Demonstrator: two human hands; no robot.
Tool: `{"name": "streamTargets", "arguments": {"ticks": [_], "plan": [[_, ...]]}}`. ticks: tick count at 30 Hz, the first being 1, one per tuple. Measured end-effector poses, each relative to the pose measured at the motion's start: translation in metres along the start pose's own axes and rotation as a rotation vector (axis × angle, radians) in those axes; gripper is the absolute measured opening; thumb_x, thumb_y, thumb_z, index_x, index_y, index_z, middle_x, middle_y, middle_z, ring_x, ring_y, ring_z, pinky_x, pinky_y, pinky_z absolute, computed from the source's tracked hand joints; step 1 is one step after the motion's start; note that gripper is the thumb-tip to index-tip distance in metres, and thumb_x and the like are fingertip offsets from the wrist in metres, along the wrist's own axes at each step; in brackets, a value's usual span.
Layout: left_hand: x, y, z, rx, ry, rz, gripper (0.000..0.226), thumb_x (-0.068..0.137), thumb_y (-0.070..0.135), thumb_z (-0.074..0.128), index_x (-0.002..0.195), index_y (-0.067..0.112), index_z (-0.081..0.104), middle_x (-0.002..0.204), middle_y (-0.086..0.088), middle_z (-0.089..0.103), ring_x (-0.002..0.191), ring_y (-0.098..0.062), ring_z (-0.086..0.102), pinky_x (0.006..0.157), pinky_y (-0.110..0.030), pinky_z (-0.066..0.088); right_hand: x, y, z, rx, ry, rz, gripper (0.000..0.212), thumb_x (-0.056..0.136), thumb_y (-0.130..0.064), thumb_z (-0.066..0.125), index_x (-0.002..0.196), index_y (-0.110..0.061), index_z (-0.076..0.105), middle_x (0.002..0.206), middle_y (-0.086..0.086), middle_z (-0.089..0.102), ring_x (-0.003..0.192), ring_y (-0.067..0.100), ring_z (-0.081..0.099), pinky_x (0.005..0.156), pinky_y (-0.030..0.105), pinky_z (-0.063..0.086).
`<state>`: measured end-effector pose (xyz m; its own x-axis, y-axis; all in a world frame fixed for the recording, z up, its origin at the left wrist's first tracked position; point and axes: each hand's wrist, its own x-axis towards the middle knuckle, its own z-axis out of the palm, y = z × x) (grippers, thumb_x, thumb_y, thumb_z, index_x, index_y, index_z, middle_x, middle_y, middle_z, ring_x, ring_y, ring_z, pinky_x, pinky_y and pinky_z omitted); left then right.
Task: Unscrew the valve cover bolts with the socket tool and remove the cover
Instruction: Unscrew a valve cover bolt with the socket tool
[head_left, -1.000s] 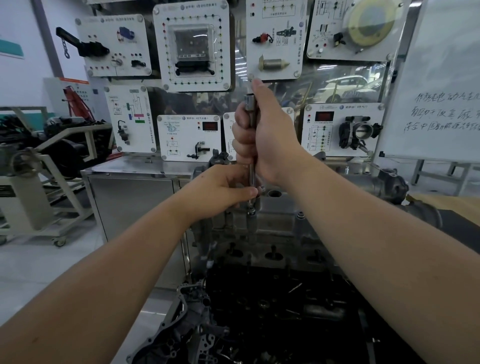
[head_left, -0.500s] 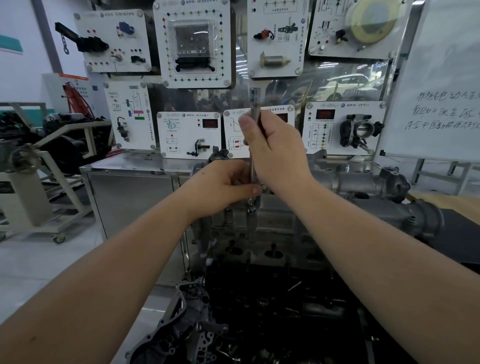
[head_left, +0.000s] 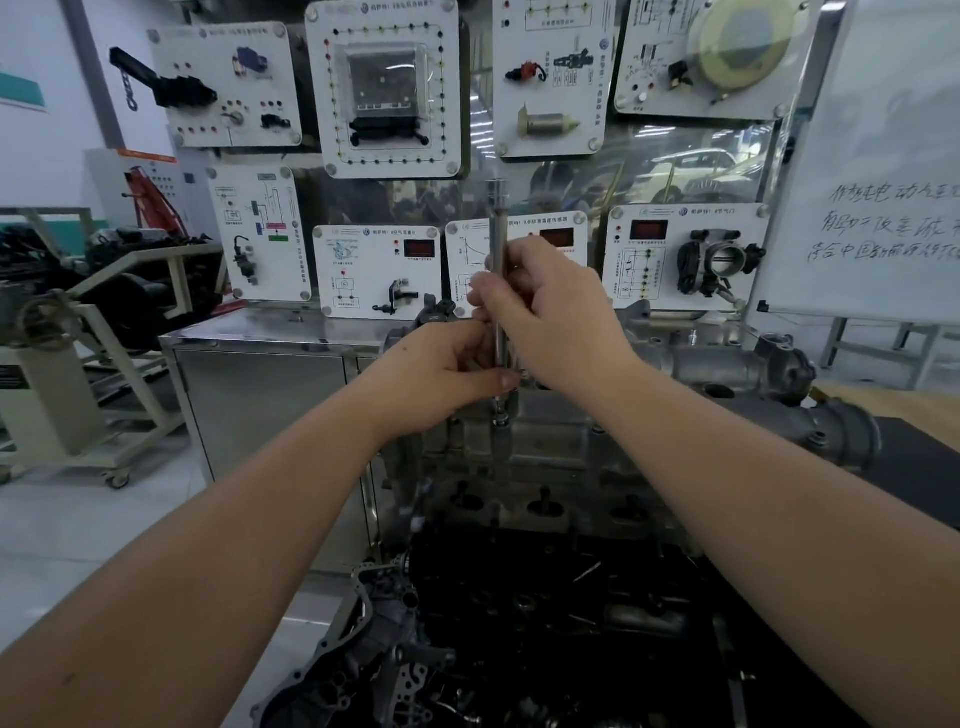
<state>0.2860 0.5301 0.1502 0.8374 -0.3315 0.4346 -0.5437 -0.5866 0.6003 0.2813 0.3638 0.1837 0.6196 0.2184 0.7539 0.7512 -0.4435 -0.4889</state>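
We see handwritten Chinese characters on the whiteboard at the right, but they are too loose for us to read with certainty; the small print on the white panels behind is too small to tell. The tool is a long, thin, shiny metal rod that stands upright in the middle of the view, with a thicker end at the top and its lower tip on the grey metal engine, at a bolt on the upper edge. Our right hand has its fingers curled round the middle of the rod. Our left hand pinches the rod lower down, thumb in front, just beside the right hand. The cover itself we cannot tell apart from the rest of the engine. A darker, black part lies below, nearer to us.
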Motion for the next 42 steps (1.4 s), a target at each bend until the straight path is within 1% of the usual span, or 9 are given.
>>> {"name": "streamTargets", "arguments": {"ticks": [6,12,17,23,26,29,31,36,42], "plan": [[-0.002,0.0,-0.002,-0.162,-0.023,-0.042,0.01,0.097,0.017,0.069,0.105,0.013,0.073,0.092,-0.005,0.077,0.073,-0.011,0.067,0.07,-0.028,0.057,0.004,-0.001,-0.014,0.063,-0.113,0.038,0.016,0.104,-0.022,0.056,0.11,-0.012,0.067,0.089,-0.009,0.075,0.079,-0.001,0.072,0.08,0.032,0.06],[0.0,0.004,-0.002,-0.023,-0.002,-0.01,0.021,0.094,0.025,0.073,0.106,0.009,0.069,0.097,-0.017,0.073,0.088,-0.037,0.068,0.086,-0.053,0.055,-0.011,0.007,0.004,0.11,-0.01,0.054,0.031,0.101,-0.027,0.061,0.131,-0.025,0.05,0.092,-0.016,0.075,0.083,0.002,0.072,0.071,0.018,0.058],[-0.002,0.003,-0.001,-0.008,0.06,0.045,0.01,0.09,0.022,0.077,0.091,0.016,0.069,0.067,0.012,0.065,0.058,0.0,0.055,0.056,-0.015,0.045,-0.016,0.01,0.01,0.195,0.09,0.088,0.017,0.092,-0.021,0.073,0.1,-0.03,0.062,0.088,-0.012,0.074,0.075,0.007,0.072,0.069,0.024,0.06],[-0.006,0.007,-0.004,-0.062,-0.038,0.033,0.036,0.099,0.018,0.067,0.08,0.047,0.073,0.069,0.013,0.07,0.062,-0.002,0.065,0.06,-0.014,0.049,-0.017,0.01,0.004,0.259,-0.031,0.103,0.018,0.099,-0.018,0.065,0.104,-0.035,0.061,0.087,-0.021,0.075,0.083,0.01,0.074,0.071,0.02,0.059],[-0.005,0.007,-0.004,-0.005,-0.01,0.05,0.024,0.098,0.023,0.068,0.087,0.044,0.072,0.073,0.012,0.072,0.063,-0.004,0.065,0.061,-0.019,0.05,-0.024,0.011,0.011,0.308,0.029,0.111,0.018,0.1,-0.018,0.064,0.114,-0.027,0.064,0.094,-0.019,0.074,0.087,0.011,0.073,0.072,0.014,0.056],[-0.003,0.005,-0.001,0.011,0.002,0.042,0.017,0.096,0.024,0.071,0.111,0.029,0.072,0.099,0.004,0.076,0.093,-0.018,0.072,0.085,-0.04,0.059,-0.033,0.014,0.019,0.382,0.096,0.139,0.021,0.094,-0.014,0.071,0.108,-0.029,0.066,0.096,-0.018,0.073,0.094,-0.001,0.07,0.082,0.019,0.057],[-0.003,0.005,-0.001,0.019,0.015,0.063,0.025,0.093,0.022,0.072,0.115,0.033,0.07,0.104,0.009,0.075,0.099,-0.017,0.071,0.091,-0.039,0.058,-0.038,0.017,0.024,0.389,0.141,0.172,0.022,0.09,-0.013,0.077,0.102,-0.03,0.069,0.089,-0.019,0.073,0.089,-0.002,0.07,0.08,0.021,0.057],[-0.005,0.004,-0.001,-0.054,-0.006,0.085,0.02,0.094,0.018,0.069,0.095,0.038,0.071,0.088,0.006,0.074,0.072,-0.004,0.064,0.068,-0.017,0.053,-0.041,0.024,0.031,0.308,0.239,0.188,0.015,0.092,-0.022,0.075,0.107,-0.019,0.076,0.099,0.002,0.073,0.096,0.019,0.069,0.088,0.045,0.057],[-0.003,0.005,-0.002,-0.069,-0.026,0.046,0.01,0.096,0.019,0.069,0.102,0.026,0.071,0.094,0.004,0.078,0.07,-0.002,0.067,0.065,-0.017,0.053,-0.04,0.031,0.028,0.313,0.207,0.14,0.02,0.095,-0.023,0.07,0.114,-0.021,0.076,0.098,-0.006,0.072,0.096,0.01,0.069,0.088,0.036,0.059]]}}
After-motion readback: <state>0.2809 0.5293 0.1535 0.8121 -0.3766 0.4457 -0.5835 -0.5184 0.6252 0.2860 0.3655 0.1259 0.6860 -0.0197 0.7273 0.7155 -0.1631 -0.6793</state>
